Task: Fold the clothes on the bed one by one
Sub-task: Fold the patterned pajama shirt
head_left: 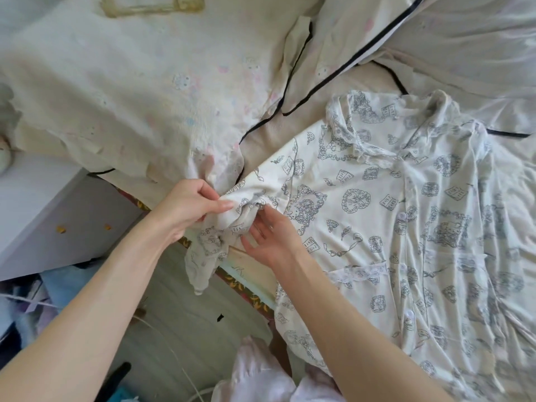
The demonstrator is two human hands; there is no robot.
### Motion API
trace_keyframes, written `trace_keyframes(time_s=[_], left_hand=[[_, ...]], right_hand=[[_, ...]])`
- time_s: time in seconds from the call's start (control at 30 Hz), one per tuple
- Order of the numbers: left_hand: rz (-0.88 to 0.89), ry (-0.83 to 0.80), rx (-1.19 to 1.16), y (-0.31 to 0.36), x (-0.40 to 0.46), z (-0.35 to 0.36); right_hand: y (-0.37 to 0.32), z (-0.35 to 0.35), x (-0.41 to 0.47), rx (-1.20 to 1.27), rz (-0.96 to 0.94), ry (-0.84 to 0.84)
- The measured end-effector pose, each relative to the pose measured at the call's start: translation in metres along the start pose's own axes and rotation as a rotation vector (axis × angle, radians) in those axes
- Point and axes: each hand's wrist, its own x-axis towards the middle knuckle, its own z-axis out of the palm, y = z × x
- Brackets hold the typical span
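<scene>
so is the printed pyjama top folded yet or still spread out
Spread out, not folded. The pyjama top lies open-faced on the bed, buttoned placket and collar showing. Only its sleeve is bunched, gripped by the left hand.

Both forearms bare, reaching forward from bottom of view, converging. Left hand [188, 208] back-up, fingers curled, thumb and fingers pinching a sleeve [223, 227]. Right hand [271, 235] palm toward left, fingers loosely extended, fingertips touching the same sleeve.
</scene>
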Motion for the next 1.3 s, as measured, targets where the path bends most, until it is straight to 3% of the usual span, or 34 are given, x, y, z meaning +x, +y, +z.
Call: trace_keyframes(time_s=[0.1,0.3,0.47,0.7,0.87,1.03,1.2,1.3], left_hand=[[0.015,0.01,-0.013,0.006,0.001,-0.008],[0.038,-0.152,0.203,0.025,-0.002,-0.017],[-0.035,-0.295,0.23,0.04,-0.007,-0.019],[0.203,0.003,0.18,0.043,0.001,-0.021],[0.327,0.076,0.21,0.037,0.005,-0.02],[0.383,0.067,0.283,0.031,0.011,-0.019],[0.405,0.093,0.41,0.037,0.007,-0.021],[0.324,0.007,0.435,0.036,-0.001,-0.028]], right_hand=[[0.002,-0.006,-0.002,0.032,-0.056,0.022],[0.004,-0.016,-0.01,0.131,-0.064,-0.027],[-0.002,-0.007,-0.011,0.075,-0.083,0.012],[-0.002,-0.018,-0.018,0.018,-0.085,0.096],[0.0,-0.017,-0.026,0.235,-0.09,-0.018],[0.006,-0.01,-0.03,0.248,-0.101,-0.07],[0.022,-0.001,-0.037,0.001,-0.125,-0.143],[0.031,0.001,-0.035,-0.307,-0.379,0.016]])
